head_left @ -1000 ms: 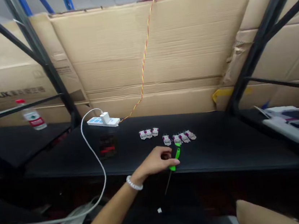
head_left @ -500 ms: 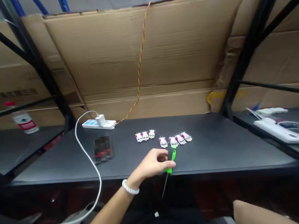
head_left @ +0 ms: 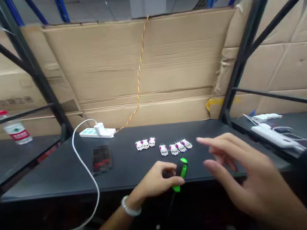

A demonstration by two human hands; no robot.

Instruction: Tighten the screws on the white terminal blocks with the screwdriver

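My left hand is closed around the handle of a green-and-black screwdriver at the table's front edge. Its thin shaft points down towards my lap and is hard to see against the dark. My right hand is raised to the right of it, holding nothing, with thumb and index finger apart; it is slightly blurred. Beyond the hands lie several small white-and-purple parts with thin prongs, in one group near the middle. Three more such parts sit side by side to their left.
A white power strip with a plugged-in charger lies at the back left, its white cable looping over the front edge. A blurred-out dark object rests nearby. Black rack posts and a cardboard wall enclose the table.
My right hand has come into view from the lower right, towards the screwdriver. The screwdriver stays in my left hand, its handle now showing more black. The view has shifted slightly.
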